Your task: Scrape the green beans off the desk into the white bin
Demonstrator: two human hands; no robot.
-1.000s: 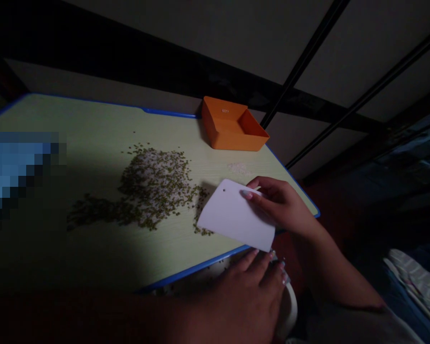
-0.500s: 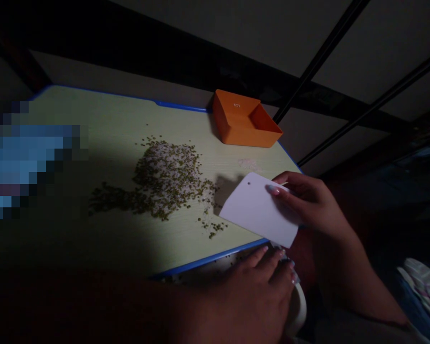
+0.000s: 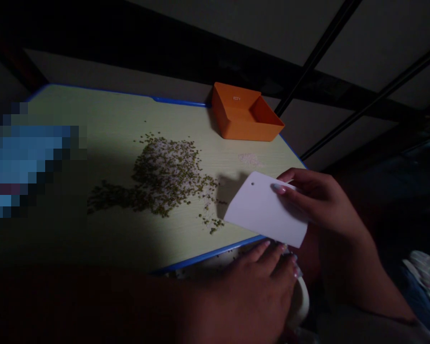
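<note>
The right hand (image 3: 318,198) pinches a white scraper (image 3: 265,210) at the near edge of the surface (image 3: 93,114); the left hand's (image 3: 254,291) grip cannot be determined. Work appears partial: dark specks show in the white container (image 3: 304,303) below; a green-and-white grain pile (image 3: 172,167) is left.

Two hands (image 3: 318,203), one white scraper (image 3: 267,212), one orange box (image 3: 249,130), one speckled heap (image 3: 168,172), one pale patch (image 3: 249,158), one counter (image 3: 107,114)

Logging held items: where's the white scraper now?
In the head view, the white scraper is in the right hand, right of the mottled pile, overlapping the table's near edge.
</note>
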